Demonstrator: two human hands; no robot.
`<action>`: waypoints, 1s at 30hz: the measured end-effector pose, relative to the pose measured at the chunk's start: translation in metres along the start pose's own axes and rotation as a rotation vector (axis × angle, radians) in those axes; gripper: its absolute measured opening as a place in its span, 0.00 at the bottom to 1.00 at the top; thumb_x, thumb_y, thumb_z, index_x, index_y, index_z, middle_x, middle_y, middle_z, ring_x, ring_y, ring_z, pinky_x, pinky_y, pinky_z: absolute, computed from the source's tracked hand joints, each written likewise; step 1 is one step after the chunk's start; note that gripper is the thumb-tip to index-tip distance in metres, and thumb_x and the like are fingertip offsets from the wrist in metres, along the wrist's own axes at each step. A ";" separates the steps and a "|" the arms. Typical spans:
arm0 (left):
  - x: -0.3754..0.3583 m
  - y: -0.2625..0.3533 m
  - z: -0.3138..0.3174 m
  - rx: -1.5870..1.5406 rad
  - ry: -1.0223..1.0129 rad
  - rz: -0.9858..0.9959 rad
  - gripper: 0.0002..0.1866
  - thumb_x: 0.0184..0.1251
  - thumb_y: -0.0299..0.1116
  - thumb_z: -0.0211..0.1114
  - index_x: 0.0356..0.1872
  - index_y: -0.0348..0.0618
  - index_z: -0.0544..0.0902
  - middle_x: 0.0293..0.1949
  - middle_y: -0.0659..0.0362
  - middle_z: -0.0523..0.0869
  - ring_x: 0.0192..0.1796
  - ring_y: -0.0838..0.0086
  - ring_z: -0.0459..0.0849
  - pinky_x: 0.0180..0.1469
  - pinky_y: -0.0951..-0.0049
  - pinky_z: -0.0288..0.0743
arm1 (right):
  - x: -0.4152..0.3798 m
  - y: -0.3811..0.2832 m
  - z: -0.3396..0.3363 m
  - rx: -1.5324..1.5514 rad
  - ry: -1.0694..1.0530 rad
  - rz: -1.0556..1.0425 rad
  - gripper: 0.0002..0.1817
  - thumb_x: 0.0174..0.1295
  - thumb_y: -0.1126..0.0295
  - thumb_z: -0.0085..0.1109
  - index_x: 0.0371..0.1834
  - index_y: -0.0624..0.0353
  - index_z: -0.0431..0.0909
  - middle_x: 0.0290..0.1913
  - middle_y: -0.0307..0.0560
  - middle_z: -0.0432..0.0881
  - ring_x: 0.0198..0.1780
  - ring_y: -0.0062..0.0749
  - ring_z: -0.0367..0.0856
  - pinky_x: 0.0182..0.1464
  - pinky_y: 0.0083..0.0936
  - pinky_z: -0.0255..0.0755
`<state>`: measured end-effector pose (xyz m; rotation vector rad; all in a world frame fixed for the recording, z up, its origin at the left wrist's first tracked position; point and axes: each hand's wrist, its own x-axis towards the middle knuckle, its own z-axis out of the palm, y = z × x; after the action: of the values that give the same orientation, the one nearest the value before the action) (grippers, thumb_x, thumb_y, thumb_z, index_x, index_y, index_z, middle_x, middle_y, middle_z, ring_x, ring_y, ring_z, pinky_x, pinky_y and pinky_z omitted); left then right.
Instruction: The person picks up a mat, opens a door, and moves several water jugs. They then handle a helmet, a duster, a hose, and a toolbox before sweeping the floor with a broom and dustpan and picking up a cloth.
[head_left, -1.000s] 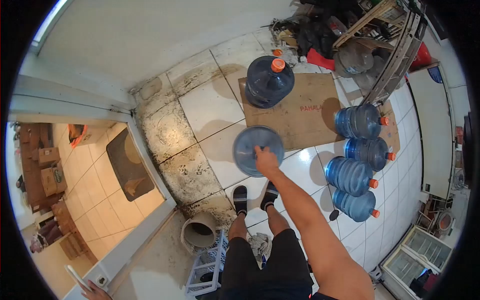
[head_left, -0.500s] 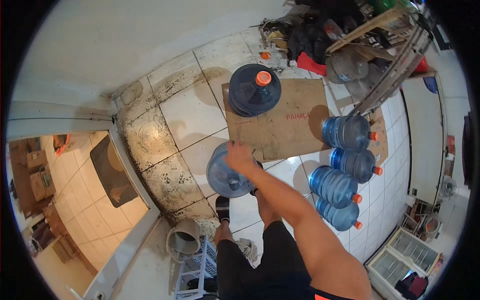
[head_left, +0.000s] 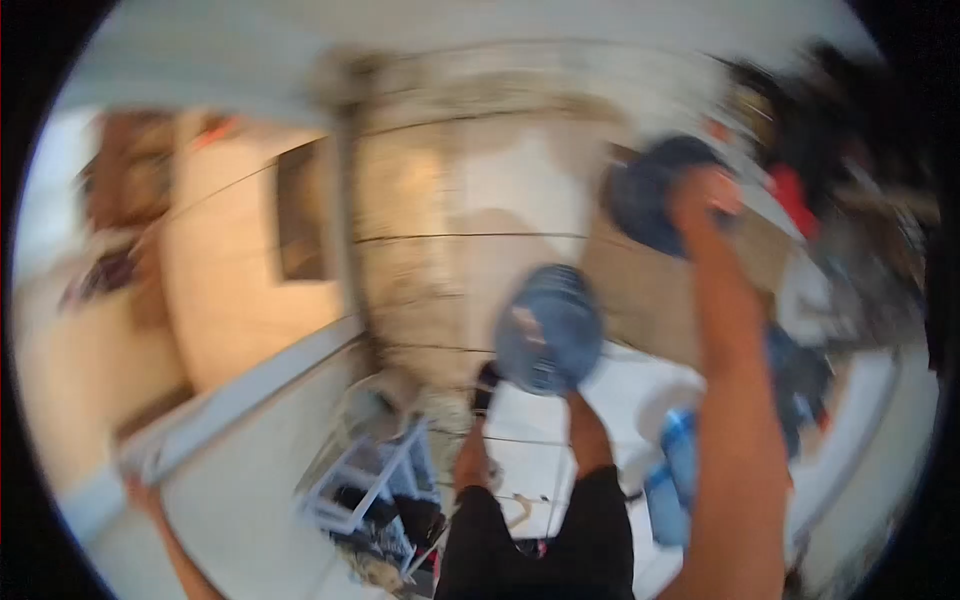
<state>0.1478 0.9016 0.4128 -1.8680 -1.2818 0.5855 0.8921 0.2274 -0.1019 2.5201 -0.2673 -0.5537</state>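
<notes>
My right hand [head_left: 703, 190] reaches out to the top of a dark blue water jug [head_left: 645, 205] standing on flattened cardboard. The fingers are blurred but look closed around the jug's neck, and the hand covers the cap. A second blue water jug [head_left: 550, 335] stands on the tiles just in front of my feet, and neither hand touches it. Far to the left, my left hand [head_left: 143, 492] is at the edge of a white door [head_left: 215, 405], near its handle. Its fingers are too small and smeared to make out.
Several more blue jugs [head_left: 672, 480] are at the right, partly behind my right arm. A white plastic rack [head_left: 345, 500] and a grey bucket [head_left: 380, 405] stand by the door. Dark clutter [head_left: 830, 130] fills the far right corner. A doorway opens at the left.
My right hand has left the nearer jug and moved to the neck of the jug on the cardboard. My left hand has come into view at the door. The view has swung left.
</notes>
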 end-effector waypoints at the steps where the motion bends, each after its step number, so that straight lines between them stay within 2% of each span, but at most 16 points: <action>1: 0.010 -0.047 0.053 -0.514 0.280 0.189 0.20 0.62 0.33 0.50 0.53 0.34 0.74 0.54 0.46 0.76 0.57 0.56 0.72 0.61 0.61 0.63 | 0.012 0.004 -0.002 -0.037 0.001 -0.068 0.15 0.56 0.57 0.53 0.39 0.53 0.82 0.40 0.47 0.81 0.41 0.44 0.79 0.39 0.49 0.71; 2: 0.003 -0.049 0.050 -0.441 0.305 0.057 0.17 0.61 0.29 0.50 0.49 0.33 0.75 0.52 0.44 0.76 0.55 0.55 0.73 0.59 0.61 0.64 | 0.028 0.007 0.011 -0.190 0.046 -0.217 0.16 0.56 0.57 0.52 0.41 0.53 0.81 0.41 0.47 0.81 0.42 0.44 0.80 0.38 0.49 0.72; 3: 0.000 -0.023 0.028 -0.354 0.572 0.198 0.15 0.66 0.33 0.48 0.46 0.32 0.75 0.39 0.43 0.78 0.44 0.52 0.75 0.47 0.57 0.66 | 0.035 -0.003 0.022 -0.305 0.095 -0.313 0.16 0.57 0.57 0.52 0.42 0.52 0.81 0.42 0.46 0.81 0.42 0.44 0.80 0.38 0.48 0.74; 4: -0.017 0.011 -0.015 -0.482 0.473 0.056 0.18 0.67 0.33 0.47 0.54 0.33 0.70 0.37 0.43 0.76 0.41 0.50 0.74 0.45 0.58 0.66 | 0.037 -0.008 0.026 -0.396 0.128 -0.371 0.16 0.58 0.57 0.51 0.44 0.52 0.80 0.43 0.46 0.82 0.43 0.45 0.81 0.37 0.48 0.75; 5: -0.035 0.053 -0.063 -0.474 0.528 0.039 0.22 0.68 0.30 0.46 0.62 0.39 0.64 0.34 0.45 0.75 0.37 0.54 0.74 0.43 0.61 0.67 | 0.076 -0.010 0.074 -0.475 0.281 -0.389 0.15 0.57 0.59 0.53 0.42 0.52 0.81 0.42 0.44 0.82 0.41 0.43 0.82 0.33 0.44 0.76; 7: -0.043 0.065 -0.079 -0.536 0.462 -0.029 0.24 0.67 0.28 0.46 0.65 0.44 0.60 0.33 0.46 0.74 0.36 0.57 0.74 0.41 0.62 0.67 | 0.015 0.002 0.013 -0.659 0.169 -0.456 0.11 0.56 0.62 0.55 0.38 0.51 0.82 0.40 0.41 0.82 0.37 0.41 0.82 0.31 0.43 0.77; 10: -0.039 0.070 -0.081 -0.572 0.435 -0.015 0.26 0.67 0.26 0.46 0.67 0.48 0.59 0.31 0.48 0.73 0.35 0.60 0.74 0.39 0.65 0.67 | 0.016 0.018 0.039 -0.627 0.247 -0.547 0.07 0.55 0.68 0.54 0.28 0.51 0.83 0.35 0.38 0.83 0.36 0.30 0.83 0.29 0.31 0.77; 12: -0.037 0.071 -0.084 -0.567 0.438 -0.002 0.26 0.67 0.25 0.45 0.67 0.49 0.59 0.31 0.50 0.73 0.34 0.61 0.73 0.39 0.66 0.67 | 0.019 0.025 0.065 -0.515 0.174 -0.385 0.08 0.56 0.69 0.53 0.26 0.51 0.83 0.34 0.37 0.83 0.36 0.31 0.82 0.30 0.29 0.77; 14: -0.037 0.070 -0.085 -0.561 0.425 -0.007 0.26 0.67 0.24 0.45 0.67 0.48 0.59 0.30 0.50 0.72 0.33 0.63 0.72 0.40 0.68 0.68 | 0.018 0.040 0.099 -0.441 0.188 -0.410 0.07 0.56 0.66 0.54 0.30 0.50 0.82 0.36 0.39 0.82 0.39 0.30 0.81 0.34 0.27 0.76; 17: -0.032 0.061 -0.074 -0.578 0.465 0.073 0.27 0.66 0.22 0.44 0.67 0.51 0.60 0.28 0.51 0.70 0.32 0.61 0.71 0.39 0.66 0.66 | -0.023 0.079 0.127 -0.469 0.372 -0.674 0.09 0.57 0.66 0.52 0.35 0.52 0.81 0.40 0.44 0.82 0.43 0.33 0.81 0.40 0.26 0.76; 18: -0.031 0.061 -0.073 -0.583 0.456 0.086 0.27 0.66 0.22 0.44 0.67 0.51 0.60 0.28 0.51 0.70 0.32 0.61 0.70 0.39 0.66 0.66 | -0.035 0.085 0.142 -0.148 0.255 -0.445 0.09 0.57 0.67 0.51 0.36 0.54 0.80 0.40 0.45 0.81 0.43 0.35 0.81 0.40 0.27 0.76; 20: -0.028 0.061 -0.076 -0.594 0.439 0.122 0.27 0.66 0.21 0.43 0.67 0.51 0.60 0.27 0.51 0.69 0.32 0.61 0.70 0.40 0.67 0.66 | -0.058 0.099 0.148 0.119 0.098 -0.229 0.10 0.57 0.68 0.52 0.37 0.57 0.80 0.41 0.48 0.81 0.42 0.38 0.82 0.40 0.29 0.77; 23: -0.024 0.059 -0.078 -0.555 0.389 0.149 0.27 0.65 0.20 0.43 0.66 0.50 0.61 0.27 0.51 0.69 0.33 0.61 0.69 0.40 0.67 0.66 | -0.112 0.123 0.155 0.031 0.041 -0.295 0.10 0.54 0.68 0.55 0.37 0.60 0.79 0.40 0.50 0.82 0.39 0.40 0.83 0.40 0.31 0.78; 25: -0.023 0.056 -0.077 -0.573 0.374 0.166 0.27 0.65 0.20 0.43 0.66 0.49 0.61 0.27 0.51 0.69 0.33 0.61 0.69 0.39 0.66 0.66 | -0.115 0.139 0.225 0.047 0.106 -0.342 0.12 0.52 0.66 0.58 0.36 0.62 0.79 0.39 0.52 0.82 0.37 0.40 0.84 0.39 0.32 0.79; 28: -0.005 0.033 -0.021 -0.513 0.399 0.205 0.27 0.65 0.19 0.43 0.66 0.49 0.61 0.28 0.50 0.70 0.33 0.60 0.69 0.39 0.65 0.65 | -0.178 0.137 0.184 0.242 -0.267 -0.190 0.18 0.47 0.64 0.59 0.39 0.63 0.77 0.41 0.51 0.81 0.41 0.44 0.82 0.40 0.34 0.76; 30: 0.009 0.015 -0.030 -0.480 0.396 0.229 0.27 0.64 0.18 0.42 0.66 0.48 0.62 0.28 0.50 0.70 0.33 0.59 0.69 0.39 0.65 0.65 | -0.185 0.129 0.251 0.476 -0.477 -0.122 0.25 0.46 0.64 0.56 0.48 0.66 0.73 0.44 0.52 0.78 0.46 0.45 0.79 0.45 0.34 0.74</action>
<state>0.1819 0.8964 0.4188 -2.3968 -1.0055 0.0002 0.6067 0.0583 -0.1637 2.8320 -0.4673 -1.2730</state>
